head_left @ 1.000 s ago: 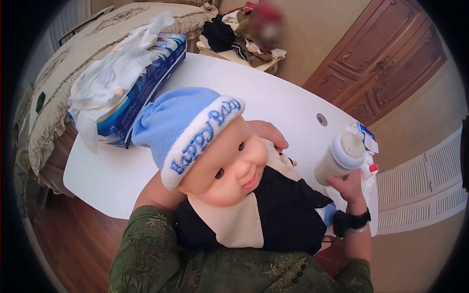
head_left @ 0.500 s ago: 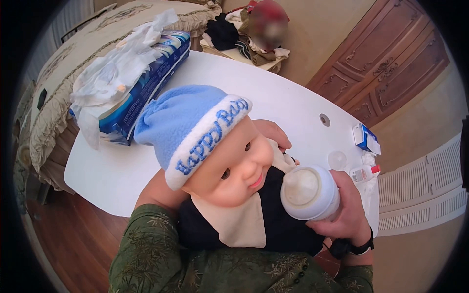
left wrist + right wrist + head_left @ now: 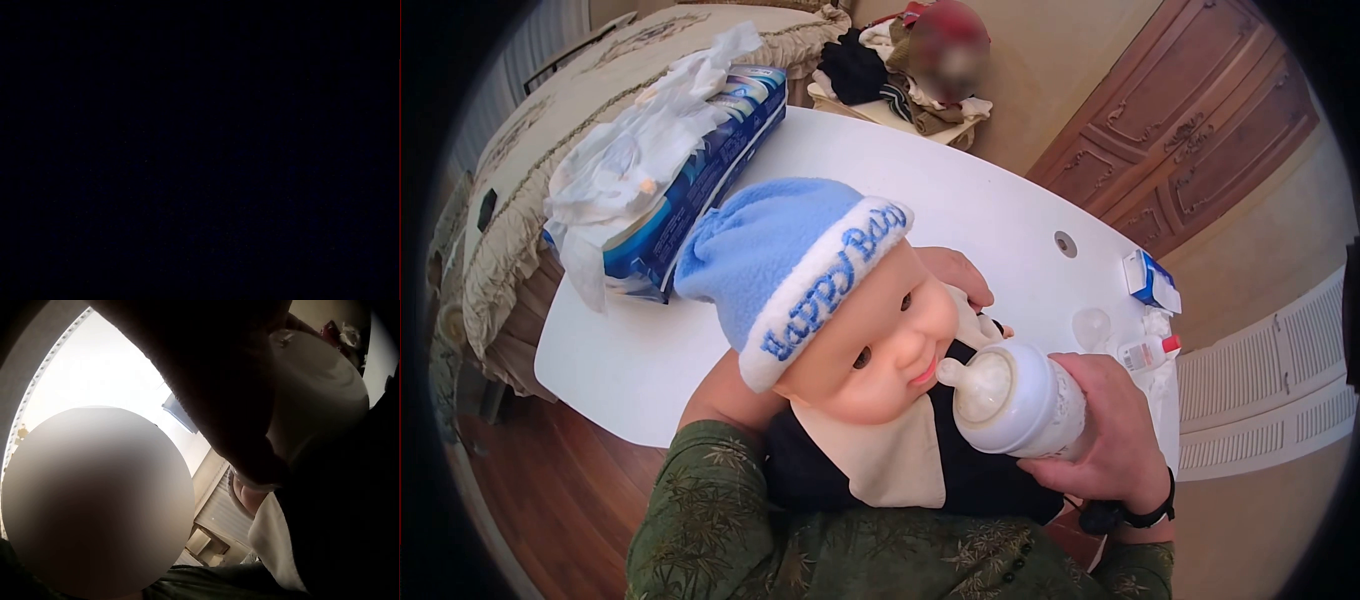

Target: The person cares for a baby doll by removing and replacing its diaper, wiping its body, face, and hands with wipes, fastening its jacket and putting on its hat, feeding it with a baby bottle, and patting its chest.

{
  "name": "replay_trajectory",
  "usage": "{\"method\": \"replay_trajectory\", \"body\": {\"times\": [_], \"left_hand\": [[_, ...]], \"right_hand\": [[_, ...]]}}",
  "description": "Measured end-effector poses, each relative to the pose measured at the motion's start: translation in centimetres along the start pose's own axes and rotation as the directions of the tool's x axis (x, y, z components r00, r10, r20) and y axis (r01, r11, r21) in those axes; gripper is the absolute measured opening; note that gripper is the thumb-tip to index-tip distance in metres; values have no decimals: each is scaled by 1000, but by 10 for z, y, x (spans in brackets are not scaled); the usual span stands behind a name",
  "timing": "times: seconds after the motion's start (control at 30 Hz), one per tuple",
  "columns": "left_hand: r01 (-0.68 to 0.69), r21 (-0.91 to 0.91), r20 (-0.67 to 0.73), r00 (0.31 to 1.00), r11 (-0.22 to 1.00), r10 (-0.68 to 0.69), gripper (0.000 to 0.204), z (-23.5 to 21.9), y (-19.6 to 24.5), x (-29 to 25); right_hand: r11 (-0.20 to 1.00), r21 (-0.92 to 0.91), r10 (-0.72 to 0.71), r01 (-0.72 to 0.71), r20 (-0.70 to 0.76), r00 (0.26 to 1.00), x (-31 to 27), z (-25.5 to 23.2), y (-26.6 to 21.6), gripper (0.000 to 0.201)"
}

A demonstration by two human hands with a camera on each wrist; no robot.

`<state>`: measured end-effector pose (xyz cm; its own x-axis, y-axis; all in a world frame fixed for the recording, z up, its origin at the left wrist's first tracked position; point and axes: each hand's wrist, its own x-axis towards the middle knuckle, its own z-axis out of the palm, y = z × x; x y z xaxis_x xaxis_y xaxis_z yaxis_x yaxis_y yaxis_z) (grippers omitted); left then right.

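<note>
A doll (image 3: 875, 375) in a blue hat (image 3: 765, 255), cream collar and black clothing lies face up across the person's front. The left forearm passes behind its head; the left hand (image 3: 955, 275) shows beyond the face at the doll's far shoulder, fingers mostly hidden. In the right hand (image 3: 1110, 430) is a white baby bottle (image 3: 1040, 400), gripped round its body, its teat at the doll's mouth. The right wrist view shows the dark hand (image 3: 219, 381) round the bottle (image 3: 319, 394). Black fills the left wrist view.
On the white table (image 3: 615, 385) lie a blue diaper pack (image 3: 730, 150) with white diapers (image 3: 635, 155) on it, a small blue-white box (image 3: 1150, 282), a clear cap (image 3: 1091, 326) and a red-capped bottle (image 3: 1145, 354). Behind stand a bed (image 3: 600, 80) and clothes (image 3: 900, 75).
The right hand has brought the bottle leftward from the table's right side to the doll's mouth, tilting the teat toward the face. The left hand stays at the doll's shoulder.
</note>
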<state>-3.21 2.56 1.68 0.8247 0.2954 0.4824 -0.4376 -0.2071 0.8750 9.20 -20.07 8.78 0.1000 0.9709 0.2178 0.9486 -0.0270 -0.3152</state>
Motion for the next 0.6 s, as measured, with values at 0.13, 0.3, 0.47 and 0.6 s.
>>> {"method": "replay_trajectory", "body": {"times": [0.13,0.3,0.47,0.6], "left_hand": [[0,13,13,1000,1000,0,45,5,1,-6],[-8,34,18,1000,999,8,46,3,1,-10],[-13,49,28,1000,999,12,47,4,1,-5],[-21,61,30,999,998,19,48,3,1,-7]], "right_hand": [[999,-31,-13,13,6,1000,1,-1,-1,77],[999,-43,-23,23,-2,1000,3,-2,-2,76],[999,-45,-25,25,-4,1000,2,-2,-1,75],[998,-56,-19,19,1,1000,2,-3,-1,75]]}}
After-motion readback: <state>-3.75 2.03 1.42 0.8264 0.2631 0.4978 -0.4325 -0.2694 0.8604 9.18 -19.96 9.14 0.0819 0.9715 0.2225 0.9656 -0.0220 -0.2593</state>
